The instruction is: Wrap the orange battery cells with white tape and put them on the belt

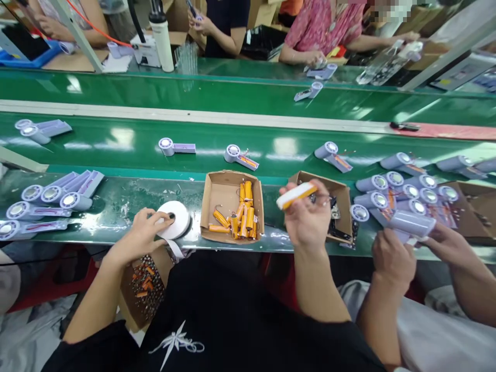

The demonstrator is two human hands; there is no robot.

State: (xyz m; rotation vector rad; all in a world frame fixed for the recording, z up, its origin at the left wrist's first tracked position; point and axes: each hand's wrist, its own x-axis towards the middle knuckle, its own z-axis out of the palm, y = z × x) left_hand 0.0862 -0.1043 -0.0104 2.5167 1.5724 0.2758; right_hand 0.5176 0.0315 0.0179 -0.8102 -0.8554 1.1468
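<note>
While my right hand (309, 213) grips the orange battery (297, 195), my half-curled left hand (144, 230), its hold unclear, should steady the tape roll (180, 217) at the carton's (217, 194) nine o'clock.

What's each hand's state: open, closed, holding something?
Left hand: partly curled, touching the white roll; grip cannot be told.
Right hand: closed, holding an orange cylinder with a white strip.

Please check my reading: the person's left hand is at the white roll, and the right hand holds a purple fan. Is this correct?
Not entirely: the thing in the right hand is wrong. The head view shows it holding an orange-and-white piece. The left hand is indeed at the white roll.
</note>
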